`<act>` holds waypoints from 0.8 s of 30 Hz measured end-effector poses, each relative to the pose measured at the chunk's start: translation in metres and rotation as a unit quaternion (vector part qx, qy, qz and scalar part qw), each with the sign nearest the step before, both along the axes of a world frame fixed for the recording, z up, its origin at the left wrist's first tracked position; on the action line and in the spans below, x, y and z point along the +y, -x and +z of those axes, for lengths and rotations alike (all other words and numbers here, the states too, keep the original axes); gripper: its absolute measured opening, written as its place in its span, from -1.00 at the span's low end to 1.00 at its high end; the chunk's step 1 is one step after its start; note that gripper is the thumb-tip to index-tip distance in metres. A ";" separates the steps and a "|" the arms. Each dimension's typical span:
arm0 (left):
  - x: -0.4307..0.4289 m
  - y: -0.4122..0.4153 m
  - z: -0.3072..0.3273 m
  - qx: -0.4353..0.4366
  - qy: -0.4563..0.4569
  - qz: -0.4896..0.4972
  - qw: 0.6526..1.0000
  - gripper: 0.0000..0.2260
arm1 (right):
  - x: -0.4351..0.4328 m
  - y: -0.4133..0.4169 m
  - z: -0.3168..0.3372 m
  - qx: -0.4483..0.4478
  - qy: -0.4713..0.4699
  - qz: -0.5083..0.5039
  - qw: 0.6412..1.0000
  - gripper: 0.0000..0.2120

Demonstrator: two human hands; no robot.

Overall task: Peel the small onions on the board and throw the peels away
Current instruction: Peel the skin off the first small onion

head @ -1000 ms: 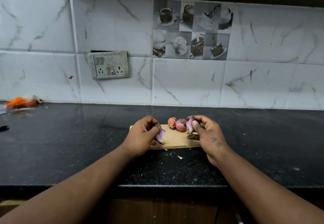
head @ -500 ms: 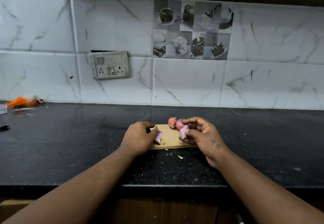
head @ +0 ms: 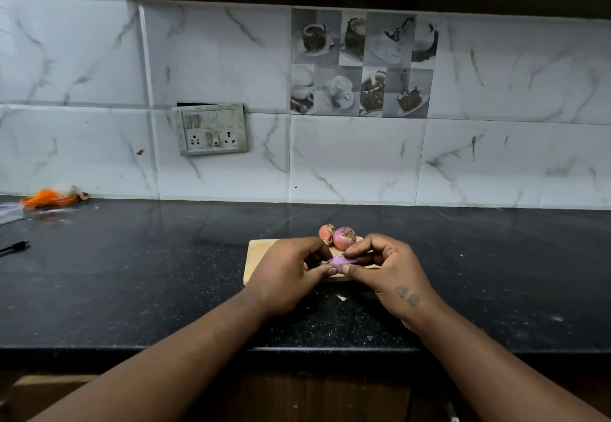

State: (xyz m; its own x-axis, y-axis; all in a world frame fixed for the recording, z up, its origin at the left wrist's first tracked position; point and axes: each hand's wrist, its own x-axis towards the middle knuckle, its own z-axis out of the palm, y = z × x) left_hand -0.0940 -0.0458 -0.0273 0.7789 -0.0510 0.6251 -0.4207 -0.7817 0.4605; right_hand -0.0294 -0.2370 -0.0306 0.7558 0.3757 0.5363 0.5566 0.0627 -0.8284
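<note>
Peeling is judged to be in hand: a pale purple onion piece (head: 340,260) is pinched by the left hand (head: 291,274) and the right hand (head: 388,273) just above the board (head: 258,256), near two unpeeled onions (head: 344,238), and loose skin must next be pulled free.

Desk (head: 132,289): black speckled stone, glossy. Rear wall: white marble-look tiles (head: 357,160). Switch-and-socket panel (head: 211,129) on the wall, left of centre. Coffee-cup picture tile (head: 362,63) above and to its right. Orange object (head: 48,197) at far left against the wall. Dark pen (head: 15,246) at the left edge, nearer the viewer.
</note>
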 end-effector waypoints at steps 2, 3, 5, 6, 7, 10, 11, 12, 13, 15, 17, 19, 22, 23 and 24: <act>-0.001 0.002 0.000 0.015 0.036 -0.024 0.999 -0.94 | -0.003 0.003 0.000 0.002 0.008 0.009 1.000 -0.80; -0.001 0.003 0.000 0.023 0.057 -0.037 0.997 -0.95 | -0.004 0.005 0.001 0.003 0.012 0.015 1.000 -0.80; -0.001 0.006 0.000 0.039 0.102 -0.066 0.992 -0.93 | -0.007 0.009 0.001 0.008 0.015 0.025 1.000 -0.78; -0.001 0.007 0.000 0.050 0.124 -0.079 0.988 -0.91 | -0.008 0.010 0.000 0.010 0.015 0.028 0.999 -0.77; -0.002 0.008 0.001 0.061 0.141 -0.091 0.984 -0.87 | -0.010 0.011 0.000 0.012 0.015 0.031 0.999 -0.78; -0.004 0.009 0.001 0.091 0.191 -0.119 0.970 -0.85 | -0.010 0.012 -0.001 0.000 0.022 0.040 0.999 -0.82; -0.004 0.009 0.001 0.101 0.219 -0.130 0.962 -0.87 | -0.010 0.012 -0.001 -0.001 0.020 0.039 0.999 -0.83; -0.004 0.010 0.001 0.111 0.250 -0.142 0.951 -0.88 | -0.010 0.012 -0.001 0.001 0.013 0.041 0.999 -0.84; -0.003 0.010 0.001 0.119 0.278 -0.151 0.941 -0.89 | -0.009 0.012 -0.002 0.000 0.007 0.045 0.999 -0.85; -0.004 0.011 0.001 0.130 0.316 -0.160 0.926 -0.89 | -0.009 0.012 -0.002 -0.011 0.005 0.047 0.999 -0.85; -0.003 0.010 0.001 0.134 0.336 -0.170 0.917 -0.88 | -0.009 0.012 -0.003 -0.018 -0.002 0.043 0.999 -0.84; -0.003 0.010 0.000 0.138 0.349 -0.178 0.910 -0.88 | -0.009 0.011 -0.003 -0.014 -0.016 0.045 0.999 -0.83; -0.002 0.009 0.001 0.141 0.370 -0.191 0.898 -0.89 | -0.009 0.012 -0.002 -0.005 -0.027 0.054 0.998 -0.78; -0.002 0.009 0.001 0.144 0.378 -0.196 0.893 -0.89 | -0.008 0.012 -0.001 -0.003 -0.030 0.058 0.998 -0.76; -0.002 0.009 0.001 0.148 0.389 -0.202 0.886 -0.91 | -0.008 0.013 -0.001 -0.001 -0.034 0.061 0.998 -0.74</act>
